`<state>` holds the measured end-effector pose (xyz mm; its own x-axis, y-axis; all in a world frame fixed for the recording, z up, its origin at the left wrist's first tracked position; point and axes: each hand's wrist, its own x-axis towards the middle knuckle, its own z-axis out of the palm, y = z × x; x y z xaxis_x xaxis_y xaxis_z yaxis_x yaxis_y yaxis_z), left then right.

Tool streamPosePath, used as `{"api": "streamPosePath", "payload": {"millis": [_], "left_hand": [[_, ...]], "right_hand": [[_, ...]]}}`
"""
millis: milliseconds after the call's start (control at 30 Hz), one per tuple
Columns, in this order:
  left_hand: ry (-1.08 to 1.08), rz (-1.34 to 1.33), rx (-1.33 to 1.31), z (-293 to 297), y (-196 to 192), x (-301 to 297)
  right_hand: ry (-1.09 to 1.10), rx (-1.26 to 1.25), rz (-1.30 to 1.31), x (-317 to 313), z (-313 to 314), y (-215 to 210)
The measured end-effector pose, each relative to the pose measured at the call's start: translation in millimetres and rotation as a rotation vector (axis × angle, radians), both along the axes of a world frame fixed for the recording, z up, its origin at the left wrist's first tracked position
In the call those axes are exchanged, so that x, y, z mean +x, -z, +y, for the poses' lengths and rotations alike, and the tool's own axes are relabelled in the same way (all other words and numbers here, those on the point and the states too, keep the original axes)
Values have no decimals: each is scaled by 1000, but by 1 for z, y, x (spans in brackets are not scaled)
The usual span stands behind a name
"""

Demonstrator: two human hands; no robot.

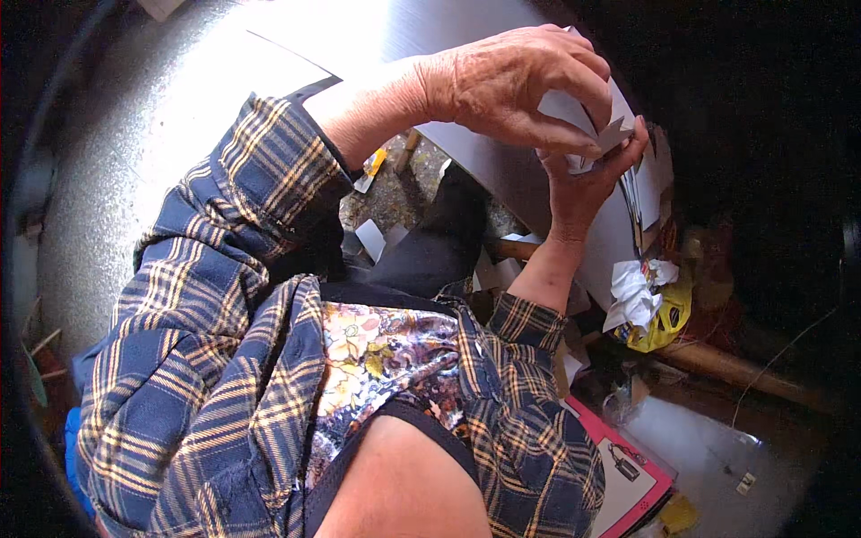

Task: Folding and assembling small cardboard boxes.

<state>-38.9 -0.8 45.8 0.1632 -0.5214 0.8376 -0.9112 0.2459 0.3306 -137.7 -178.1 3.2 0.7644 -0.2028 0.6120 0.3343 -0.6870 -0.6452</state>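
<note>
Over the right part of a grey tabletop, both my hands meet at a folded piece of white paper. My left hand reaches across from the left, its thumb and curled fingers closed at the paper's upper side. From below, my right hand grips the same paper, thumb on the near side and fingers around its right edge. Part of the paper is hidden behind my left fingers. Close to my right hand, a stack of sheets lies at the table's right side.
Crumpled white paper sticks out of a yellow plastic bag at the right. A wooden pole runs below it. Lower right are a pink folder and clear plastic sheeting. Paper scraps litter the floor.
</note>
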Motion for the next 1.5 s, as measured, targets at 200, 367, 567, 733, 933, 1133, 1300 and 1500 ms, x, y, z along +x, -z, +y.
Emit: {"api": "streamPosePath", "payload": {"millis": [200, 367, 567, 733, 933, 1133, 1300, 1500], "left_hand": [[-11, -18, -6, 0, -6, -7], [-131, -79, 105, 3, -7, -5], [-427, -92, 331, -1, -18, -12], [-407, 143, 559, 1, -17, -12], [-165, 125, 279, 1, 8, 6], [304, 447, 214, 0, 18, 13], [251, 387, 324, 4, 15, 11], [346, 566, 387, 8, 14, 18]], "right_hand": [[-26, -22, -16, 1, -4, -4], [-108, -12, 20, 0, -7, 2], [-70, -41, 10, 2, 2, -2], [-59, -46, -8, 4, 4, 1], [-61, 17, -39, -6, -7, 9], [-54, 208, -28, -11, -10, 16], [-87, 220, -58, -11, -18, 19], [-90, 218, -43, -15, -17, 21]]}}
